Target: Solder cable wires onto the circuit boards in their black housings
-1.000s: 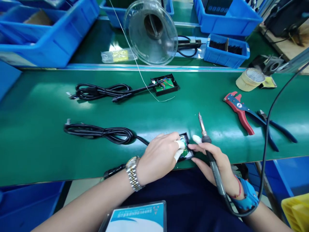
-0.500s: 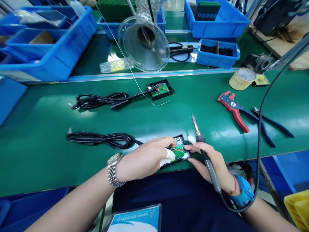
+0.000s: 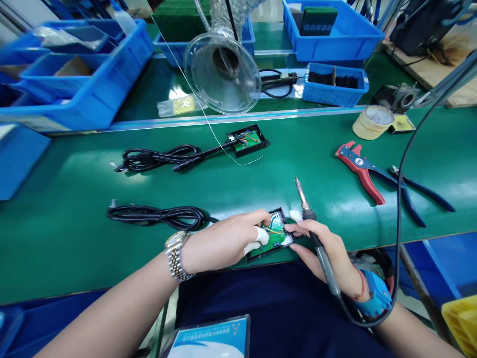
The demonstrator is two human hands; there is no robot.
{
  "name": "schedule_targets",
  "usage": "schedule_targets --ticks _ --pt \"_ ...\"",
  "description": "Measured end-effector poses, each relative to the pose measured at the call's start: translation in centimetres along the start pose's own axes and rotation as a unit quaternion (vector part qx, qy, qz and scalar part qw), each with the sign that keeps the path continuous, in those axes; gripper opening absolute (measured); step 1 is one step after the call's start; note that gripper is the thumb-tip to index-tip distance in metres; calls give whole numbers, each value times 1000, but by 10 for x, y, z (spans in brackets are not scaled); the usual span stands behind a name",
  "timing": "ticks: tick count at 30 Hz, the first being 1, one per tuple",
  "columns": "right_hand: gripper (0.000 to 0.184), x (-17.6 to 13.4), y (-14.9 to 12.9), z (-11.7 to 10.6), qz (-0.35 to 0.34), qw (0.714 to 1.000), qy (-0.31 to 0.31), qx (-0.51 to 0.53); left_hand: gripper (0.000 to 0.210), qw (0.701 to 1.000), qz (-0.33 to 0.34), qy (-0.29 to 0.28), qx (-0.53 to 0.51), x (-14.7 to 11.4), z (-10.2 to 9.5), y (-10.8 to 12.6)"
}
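Circuit board (image 3: 276, 237) lies roughly crosswise at my bench's (image 3: 67, 243) near edge, partly under my bunched left hand (image 3: 219, 242), hold unclear, as my right hand (image 3: 330, 243), gripping a soldering iron (image 3: 323, 259), touches its case (image 3: 282, 215).

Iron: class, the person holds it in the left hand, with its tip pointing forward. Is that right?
Not quite: the hand is wrong. The head view shows the iron in the right hand, with its tip pointing forward.
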State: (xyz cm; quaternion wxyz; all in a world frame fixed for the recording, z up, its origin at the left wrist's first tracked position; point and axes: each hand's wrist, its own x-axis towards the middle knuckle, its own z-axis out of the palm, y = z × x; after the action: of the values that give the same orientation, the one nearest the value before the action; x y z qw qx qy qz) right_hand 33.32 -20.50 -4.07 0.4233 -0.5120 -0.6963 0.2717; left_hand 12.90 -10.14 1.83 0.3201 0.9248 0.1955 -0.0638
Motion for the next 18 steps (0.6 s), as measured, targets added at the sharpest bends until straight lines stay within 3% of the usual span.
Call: schedule_targets --ticks 10,18 --pt "41 -1 2 2 -5 1000 5 1 27 999 -13 3 50 -2 2 3" --pt "46 -1 -3 2 -9 1000 10 2 16 987 -98 131 5 6 26 13"
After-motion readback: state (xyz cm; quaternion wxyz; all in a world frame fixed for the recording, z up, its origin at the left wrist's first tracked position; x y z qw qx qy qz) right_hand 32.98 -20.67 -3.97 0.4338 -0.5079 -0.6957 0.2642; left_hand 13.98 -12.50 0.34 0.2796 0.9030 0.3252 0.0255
